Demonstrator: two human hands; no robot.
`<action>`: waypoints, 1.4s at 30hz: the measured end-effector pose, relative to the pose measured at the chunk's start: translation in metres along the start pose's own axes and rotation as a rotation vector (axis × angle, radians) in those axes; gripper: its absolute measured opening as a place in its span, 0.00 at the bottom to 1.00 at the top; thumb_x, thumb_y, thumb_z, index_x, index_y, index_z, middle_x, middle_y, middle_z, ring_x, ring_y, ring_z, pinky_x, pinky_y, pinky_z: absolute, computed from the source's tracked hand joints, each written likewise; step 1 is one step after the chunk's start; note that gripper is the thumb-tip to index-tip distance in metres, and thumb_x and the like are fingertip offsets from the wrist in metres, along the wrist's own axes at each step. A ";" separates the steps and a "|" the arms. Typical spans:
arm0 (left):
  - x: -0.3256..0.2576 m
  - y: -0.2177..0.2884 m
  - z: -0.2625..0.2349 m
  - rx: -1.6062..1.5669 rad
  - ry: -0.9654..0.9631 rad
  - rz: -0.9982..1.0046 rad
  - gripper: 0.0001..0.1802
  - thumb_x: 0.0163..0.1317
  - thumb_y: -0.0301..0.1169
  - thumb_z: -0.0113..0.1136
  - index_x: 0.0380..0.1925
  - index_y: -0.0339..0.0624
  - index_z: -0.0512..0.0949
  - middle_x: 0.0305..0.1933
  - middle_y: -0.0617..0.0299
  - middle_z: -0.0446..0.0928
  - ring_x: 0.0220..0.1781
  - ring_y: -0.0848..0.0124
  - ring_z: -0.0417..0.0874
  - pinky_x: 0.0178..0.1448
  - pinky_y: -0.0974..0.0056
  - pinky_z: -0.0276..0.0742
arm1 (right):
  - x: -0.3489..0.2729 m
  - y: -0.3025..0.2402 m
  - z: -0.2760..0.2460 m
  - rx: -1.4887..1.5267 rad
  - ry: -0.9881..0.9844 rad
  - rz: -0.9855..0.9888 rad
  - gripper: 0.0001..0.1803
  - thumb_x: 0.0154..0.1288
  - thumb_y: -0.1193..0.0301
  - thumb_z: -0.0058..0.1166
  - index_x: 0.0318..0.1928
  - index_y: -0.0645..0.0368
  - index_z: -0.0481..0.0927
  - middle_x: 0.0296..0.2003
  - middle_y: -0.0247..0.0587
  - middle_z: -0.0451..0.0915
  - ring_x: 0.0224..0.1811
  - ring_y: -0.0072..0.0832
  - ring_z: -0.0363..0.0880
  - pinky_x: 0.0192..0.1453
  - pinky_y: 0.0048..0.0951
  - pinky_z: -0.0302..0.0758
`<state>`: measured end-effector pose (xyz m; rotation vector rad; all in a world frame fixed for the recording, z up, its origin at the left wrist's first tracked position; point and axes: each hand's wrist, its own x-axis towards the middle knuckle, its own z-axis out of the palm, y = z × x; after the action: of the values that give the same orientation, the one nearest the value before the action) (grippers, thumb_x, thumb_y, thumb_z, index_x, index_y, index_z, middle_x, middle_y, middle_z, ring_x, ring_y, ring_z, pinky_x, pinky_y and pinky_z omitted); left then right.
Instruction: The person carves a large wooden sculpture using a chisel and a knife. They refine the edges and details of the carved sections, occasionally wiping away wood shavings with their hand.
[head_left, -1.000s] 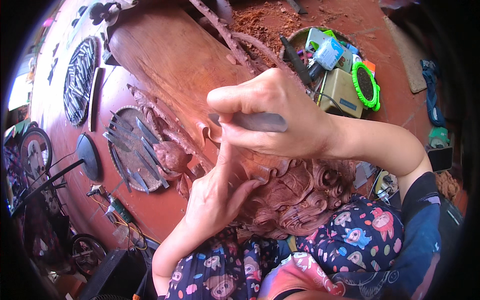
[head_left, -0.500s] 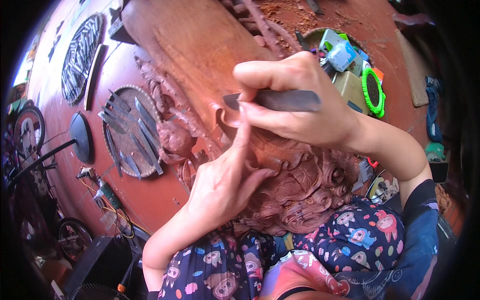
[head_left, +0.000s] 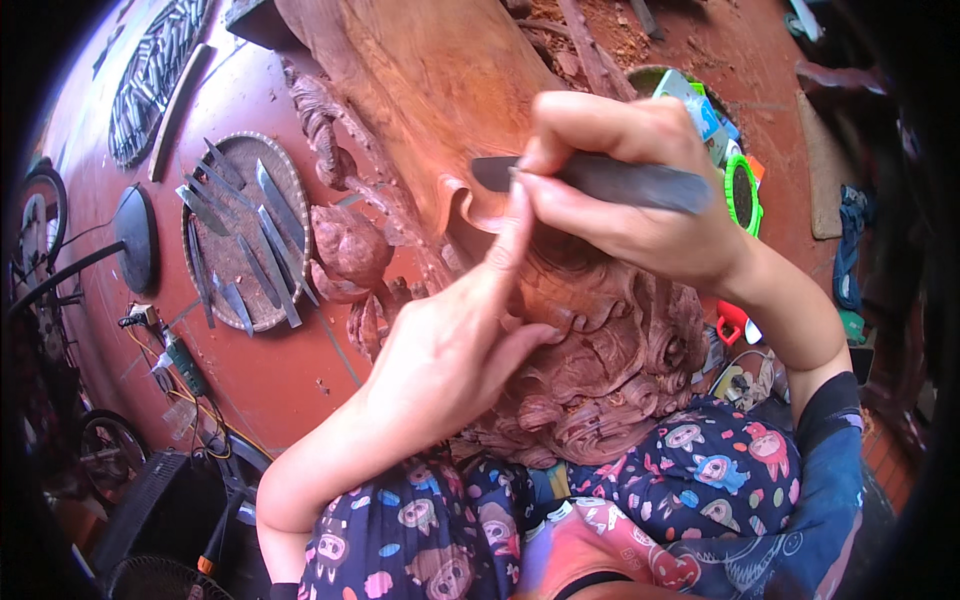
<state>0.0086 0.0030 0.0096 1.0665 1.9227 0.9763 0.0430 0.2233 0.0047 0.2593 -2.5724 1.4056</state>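
Across my lap leans a large reddish-brown wood carving (head_left: pixel 420 90), smooth on its upper panel and deeply carved in curls near my knees. My right hand (head_left: pixel 670 240) is closed round a dark, flat carving blade (head_left: pixel 630 184). The blade's tip lies over the smooth panel, just above a curled edge. My left hand (head_left: pixel 430 350) rests on the carving with its fingers partly spread. Its index finger reaches up to the blade beside the right fingers, and its thumb lies on the carved curls. The other left fingers are mostly hidden below.
To the left, a round woven tray (head_left: pixel 255 315) holds several blades, and a farther basket (head_left: pixel 155 95) is full of metal tools. A lamp (head_left: pixel 138 240), a power tool (head_left: pixel 182 362) and cables lie nearby. At right are a green-rimmed round object (head_left: pixel 742 200) and boxes.
The view has shifted slightly. My right hand with the blade and my left index finger have moved a little right, still together over the same curled edge.
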 end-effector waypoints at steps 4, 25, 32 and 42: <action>-0.004 -0.007 0.000 0.008 0.046 0.018 0.52 0.59 0.27 0.71 0.77 0.34 0.48 0.35 0.55 0.82 0.32 0.65 0.87 0.40 0.63 0.82 | 0.002 -0.002 0.003 -0.025 -0.009 0.005 0.08 0.60 0.75 0.63 0.33 0.64 0.77 0.27 0.37 0.83 0.28 0.23 0.83 0.34 0.25 0.76; 0.005 -0.007 0.008 0.033 0.105 0.096 0.52 0.58 0.23 0.69 0.78 0.38 0.47 0.35 0.55 0.83 0.31 0.66 0.87 0.38 0.64 0.81 | -0.004 -0.002 0.000 0.093 0.028 0.194 0.05 0.62 0.79 0.61 0.35 0.66 0.77 0.31 0.33 0.82 0.36 0.14 0.80 0.40 0.20 0.77; 0.004 -0.009 0.006 0.047 0.130 0.094 0.51 0.57 0.23 0.69 0.77 0.36 0.49 0.34 0.55 0.83 0.31 0.65 0.87 0.39 0.63 0.81 | -0.004 -0.003 0.005 0.118 0.038 0.200 0.05 0.62 0.79 0.62 0.36 0.66 0.78 0.32 0.32 0.83 0.37 0.13 0.79 0.41 0.19 0.77; 0.001 -0.002 -0.001 -0.058 0.060 -0.013 0.51 0.58 0.24 0.69 0.77 0.35 0.49 0.35 0.55 0.84 0.31 0.65 0.87 0.39 0.63 0.82 | -0.002 -0.004 0.008 0.039 0.108 0.064 0.06 0.61 0.79 0.63 0.35 0.67 0.78 0.31 0.36 0.84 0.35 0.15 0.81 0.41 0.21 0.78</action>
<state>0.0063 0.0024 0.0079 1.0009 1.9346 1.0619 0.0456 0.2146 0.0031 0.1050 -2.4890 1.4509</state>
